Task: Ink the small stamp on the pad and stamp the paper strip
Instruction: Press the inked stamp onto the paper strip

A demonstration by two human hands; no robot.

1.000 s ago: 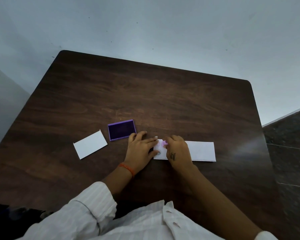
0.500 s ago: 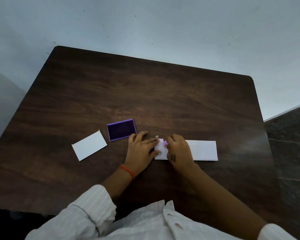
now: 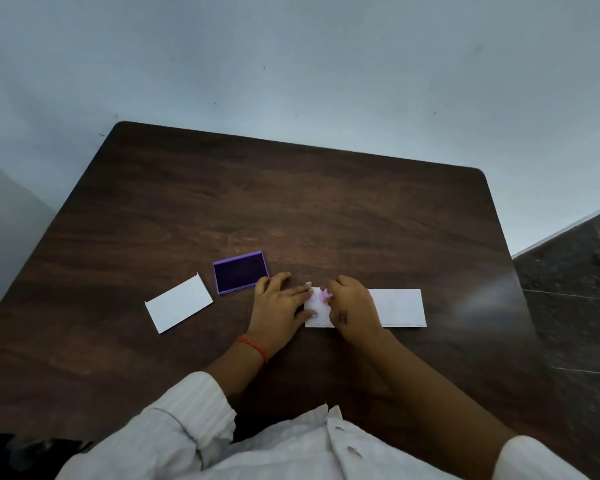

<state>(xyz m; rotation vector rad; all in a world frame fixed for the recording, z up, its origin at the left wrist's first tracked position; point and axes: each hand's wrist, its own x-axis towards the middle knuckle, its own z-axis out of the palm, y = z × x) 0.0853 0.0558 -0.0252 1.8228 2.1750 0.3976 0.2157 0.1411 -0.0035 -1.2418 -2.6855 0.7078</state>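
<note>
**A:** What is changing at the centre of the frame?

**B:** Very little. The right hand (image 3: pixel 352 308) is still pinching the small pink stamp (image 3: pixel 325 294) down on the left end of the paper strip (image 3: pixel 400 306). The left hand (image 3: pixel 279 308) keeps lying flat, fingers lightly spread, pinning that end.

**A:** And the ink pad (image 3: pixel 240 271)?

**B:** It is lying open to the upper left, beside a white card (image 3: pixel 178 308). The pressing seems to be under way; no print is showing yet.

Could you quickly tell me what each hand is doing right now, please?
Left hand: open, lying flat, fingers pressing the left end of the paper strip.
Right hand: closed on the small pink stamp, over the strip.
</note>
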